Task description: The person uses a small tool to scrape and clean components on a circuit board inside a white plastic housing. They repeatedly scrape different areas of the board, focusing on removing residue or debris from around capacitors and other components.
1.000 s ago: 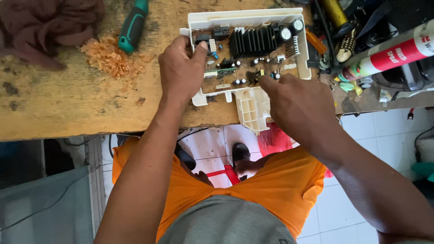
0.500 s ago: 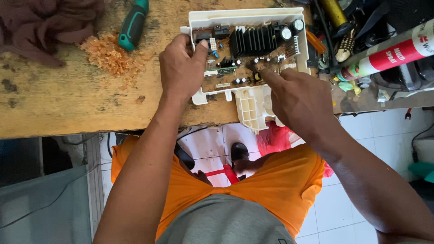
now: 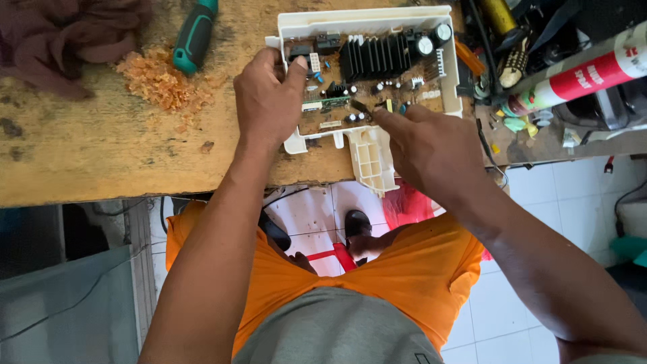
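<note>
A brown circuit board with a black finned heat sink and small capacitors sits in a white plastic housing near the front edge of a wooden bench. My left hand grips the housing's left side, thumb on the board. My right hand pinches a small dark tool tip and touches it to the board's lower middle. What the tool is cannot be told.
A green-handled screwdriver and a pile of orange shavings lie left of the board. A brown rag is at the far left. A red-and-white tube and cluttered tools lie at the right. Tiled floor lies below.
My right hand has shifted slightly left and up, bringing the dark tip onto the board's lower middle. My left hand has kept its grip on the housing.
</note>
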